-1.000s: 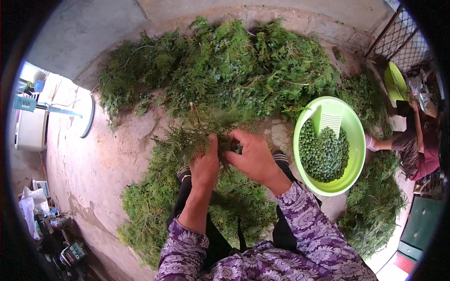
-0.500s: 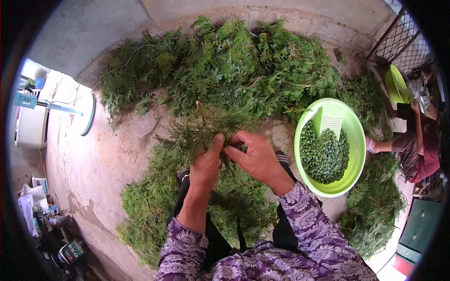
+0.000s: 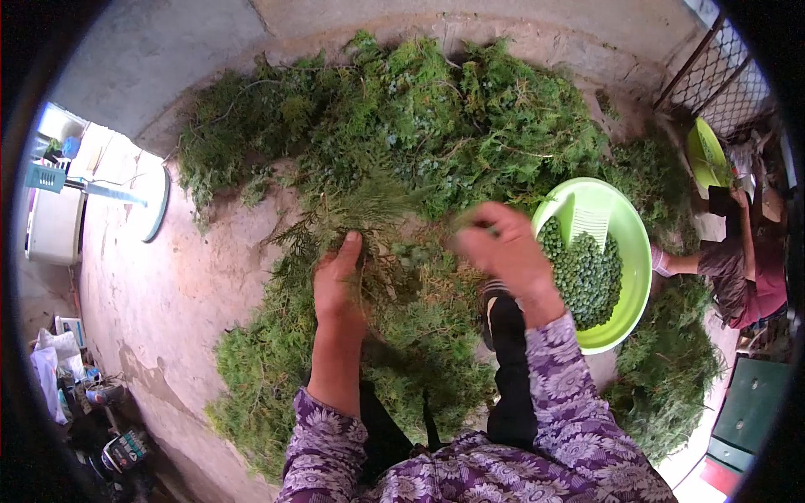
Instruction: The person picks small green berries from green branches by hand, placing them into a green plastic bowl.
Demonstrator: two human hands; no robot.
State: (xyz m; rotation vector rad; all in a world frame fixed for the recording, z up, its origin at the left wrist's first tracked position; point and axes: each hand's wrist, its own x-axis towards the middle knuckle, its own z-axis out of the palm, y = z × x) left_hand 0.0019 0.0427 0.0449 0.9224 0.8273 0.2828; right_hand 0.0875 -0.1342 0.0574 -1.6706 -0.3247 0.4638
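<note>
My left hand (image 3: 338, 285) is closed around a leafy green conifer sprig (image 3: 362, 208), its thumb pointing up along the foliage. To the right, my right hand (image 3: 513, 256) is apart from the sprig and blurred by motion. Its fingers are curled together, with a greenish smear at the tips that I cannot make out. Just beyond this hand stands a light green plastic basin (image 3: 642, 277) with a ribbed washboard panel inside. Small round green cones (image 3: 591, 281) fill much of its bottom.
Cut conifer branches (image 3: 402, 109) lie heaped along the wall, with another pile (image 3: 277, 369) around my feet and more (image 3: 662, 369) at the right. Another person (image 3: 746, 260) sits at the far right near a second green basin (image 3: 706, 155). A fan (image 3: 155, 201) stands at the left.
My right hand has left the sprig and moved right toward the basin. The left hand has shifted slightly left and still holds the sprig, which leans over more.
</note>
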